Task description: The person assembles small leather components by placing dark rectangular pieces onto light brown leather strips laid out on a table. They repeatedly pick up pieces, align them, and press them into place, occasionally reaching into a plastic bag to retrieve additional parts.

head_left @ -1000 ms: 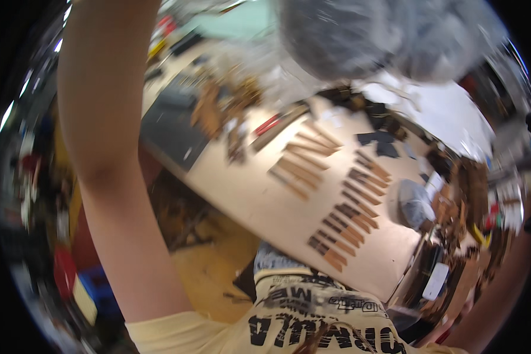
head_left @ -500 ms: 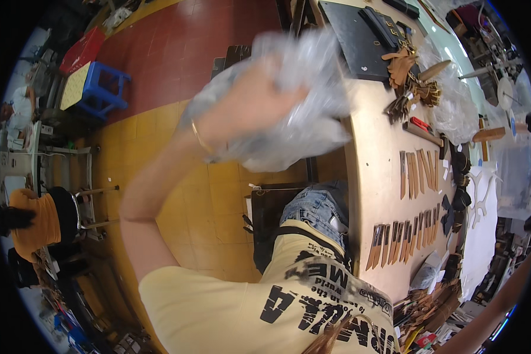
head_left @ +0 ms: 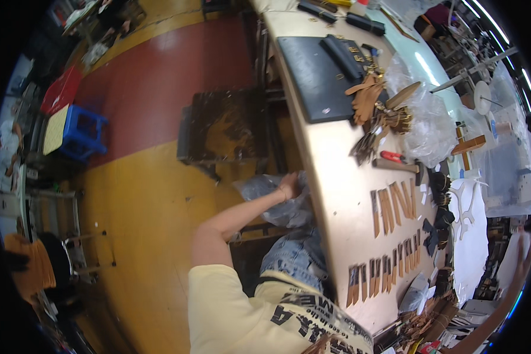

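Observation:
My left hand [head_left: 289, 185] is closed on a crumpled clear plastic bag [head_left: 292, 212], low beside the near edge of the work table [head_left: 336, 236]. The bag hangs just past my jeans, and part of it disappears behind the table edge. At the far right rim my right hand [head_left: 521, 253] reaches out near a white sheet; its fingers are too small and dim to read. On the table lie two rows of brown leather strips with dark ends [head_left: 389, 274]. Beyond them are a hammer [head_left: 395, 166] and a red-handled tool [head_left: 393, 156].
A black board [head_left: 318, 76] lies on the table beside tan leather pieces [head_left: 367, 100] and another clear plastic bag [head_left: 425, 130]. A worn dark stool [head_left: 227, 127] stands left of the table. Farther left are a blue stool [head_left: 82, 133] and a person in orange [head_left: 29, 265].
My left hand has brought the plastic bag down from in front of me to beside the table edge. The dark stool is now uncovered, and my right hand has come into view.

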A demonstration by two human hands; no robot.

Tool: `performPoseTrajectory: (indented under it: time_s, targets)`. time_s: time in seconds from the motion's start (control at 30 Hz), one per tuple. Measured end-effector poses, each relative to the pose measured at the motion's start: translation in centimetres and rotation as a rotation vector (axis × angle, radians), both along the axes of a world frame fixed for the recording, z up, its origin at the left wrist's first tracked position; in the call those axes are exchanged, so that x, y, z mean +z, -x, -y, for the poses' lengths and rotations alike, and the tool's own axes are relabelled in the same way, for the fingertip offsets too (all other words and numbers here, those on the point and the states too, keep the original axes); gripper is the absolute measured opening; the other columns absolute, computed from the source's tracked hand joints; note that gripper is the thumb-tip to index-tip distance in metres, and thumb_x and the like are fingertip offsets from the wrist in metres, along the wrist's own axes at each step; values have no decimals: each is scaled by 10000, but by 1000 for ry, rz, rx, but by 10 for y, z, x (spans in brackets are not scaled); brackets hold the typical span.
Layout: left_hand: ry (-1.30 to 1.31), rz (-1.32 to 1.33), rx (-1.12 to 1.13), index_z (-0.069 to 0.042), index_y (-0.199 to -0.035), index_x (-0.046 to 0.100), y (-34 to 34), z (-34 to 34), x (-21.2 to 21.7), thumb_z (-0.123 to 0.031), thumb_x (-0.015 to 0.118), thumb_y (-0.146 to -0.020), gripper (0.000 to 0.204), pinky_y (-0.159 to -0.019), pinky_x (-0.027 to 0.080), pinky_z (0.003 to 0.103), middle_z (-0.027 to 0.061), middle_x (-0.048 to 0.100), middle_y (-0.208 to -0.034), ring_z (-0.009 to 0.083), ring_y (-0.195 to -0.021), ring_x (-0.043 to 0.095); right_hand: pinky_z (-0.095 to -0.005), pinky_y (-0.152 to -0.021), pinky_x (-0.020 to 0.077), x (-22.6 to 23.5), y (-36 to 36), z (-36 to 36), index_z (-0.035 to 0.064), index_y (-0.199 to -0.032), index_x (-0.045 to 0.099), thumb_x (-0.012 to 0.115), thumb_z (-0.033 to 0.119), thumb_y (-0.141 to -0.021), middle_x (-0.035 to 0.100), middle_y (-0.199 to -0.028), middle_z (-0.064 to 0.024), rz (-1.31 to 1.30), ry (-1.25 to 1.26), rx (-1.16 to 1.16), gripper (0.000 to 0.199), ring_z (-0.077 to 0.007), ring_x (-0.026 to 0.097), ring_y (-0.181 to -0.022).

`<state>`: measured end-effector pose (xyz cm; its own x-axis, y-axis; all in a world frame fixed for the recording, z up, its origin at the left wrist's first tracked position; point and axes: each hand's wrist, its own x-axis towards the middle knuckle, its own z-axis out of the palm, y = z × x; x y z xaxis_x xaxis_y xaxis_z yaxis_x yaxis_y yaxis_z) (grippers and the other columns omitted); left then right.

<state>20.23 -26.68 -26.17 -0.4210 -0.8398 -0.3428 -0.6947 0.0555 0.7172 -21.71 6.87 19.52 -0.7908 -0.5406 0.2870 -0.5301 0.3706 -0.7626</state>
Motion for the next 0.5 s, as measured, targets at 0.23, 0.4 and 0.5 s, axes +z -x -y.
performPoseTrajectory:
  time_s: [0.23, 0.4, 0.5]
  targets:
    - [-219, 175, -126, -28, -1267, 509, 46, -19, -127, -246, 611, -851, 481, -934, 483, 447, 224, 619, -1164, 419, -1073, 586, -368, -713, 541, -33, 15, -52, 0, -1040, 643, 622, 192, -928, 680, -948, -71, 0, -1, -336, 223, -176, 646, -838]
    - [-329, 335, -81, -40, -1274, 508, 46, -31, -139, -273, 587, -867, 476, -930, 489, 448, 201, 617, -1179, 394, -1072, 593, -366, -716, 540, -43, 10, -86, -4, -1046, 639, 623, 188, -931, 679, -956, -71, 51, -24, -509, 225, -174, 643, -846]
    - [-393, 293, -4, -47, -1279, 508, 41, -32, -138, -289, 573, -877, 474, -928, 493, 448, 186, 616, -1188, 379, -1072, 597, -364, -717, 539, -44, 3, -100, -7, -1050, 638, 624, 185, -932, 679, -960, -71, 59, -16, -570, 226, -173, 642, -852]
